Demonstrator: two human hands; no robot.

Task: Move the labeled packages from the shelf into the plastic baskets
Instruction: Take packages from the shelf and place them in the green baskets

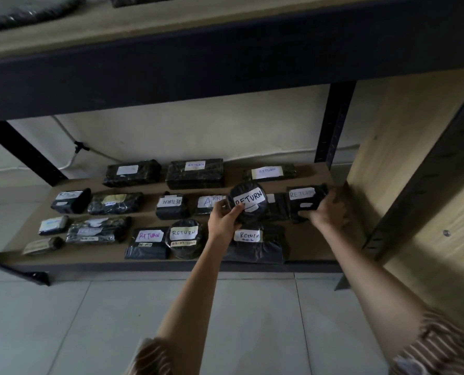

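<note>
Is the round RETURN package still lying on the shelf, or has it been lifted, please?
Lifted: the left hand grips the round package, tilted, above the shelf.

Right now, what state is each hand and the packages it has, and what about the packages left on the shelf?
Left hand: grips the round RETURN package.
Round RETURN package: lifted, label facing up.
Right hand: grips the rectangular package.
Rectangular package: held at the shelf's right end, label blurred.
Shelf: many black wrapped packages lying flat, most labelled RETURN.
Baskets: not in view.
</note>
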